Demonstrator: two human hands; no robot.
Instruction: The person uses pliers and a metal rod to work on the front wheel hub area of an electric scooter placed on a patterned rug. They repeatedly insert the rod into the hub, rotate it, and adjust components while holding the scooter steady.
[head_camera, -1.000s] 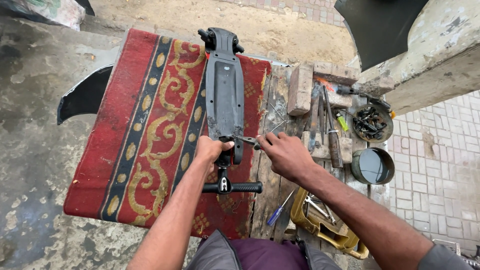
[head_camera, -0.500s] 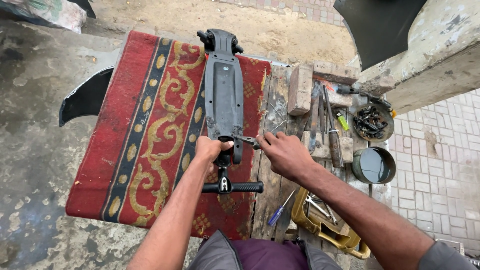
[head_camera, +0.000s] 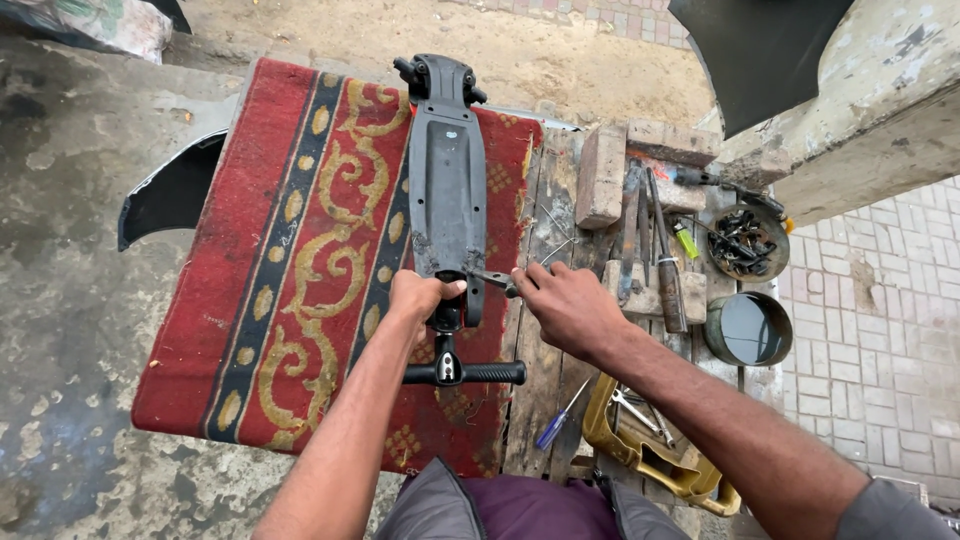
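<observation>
A black curved panel (head_camera: 165, 195) lies on the concrete floor at far left, partly under the edge of a red rug (head_camera: 290, 270) with gold scrollwork that covers the left portion of the wooden desk (head_camera: 545, 250). A black scooter (head_camera: 447, 190) lies on the rug, wheel end away from the person, its handlebar (head_camera: 463, 373) crosswise near the rug's near edge. The left hand (head_camera: 420, 297) grips the scooter at the near end of its deck, fingers curled shut around the stem joint. Just to the right, the right hand (head_camera: 567, 305) holds a small metal tool (head_camera: 497, 281) with its tip against that same joint; thumb and fingers are closed on the tool's handle. A blue-handled screwdriver (head_camera: 557, 420) lies on the bare planks below the right forearm. Further right, a brick (head_camera: 600, 175) stands on the desk beside several long hand tools (head_camera: 660, 260). A yellow tray (head_camera: 650, 455) holding wrenches sits at the near right corner. At the far right edge stand a round bowl of dark small parts (head_camera: 745, 243) and a round tin (head_camera: 748, 328) with dark contents.
</observation>
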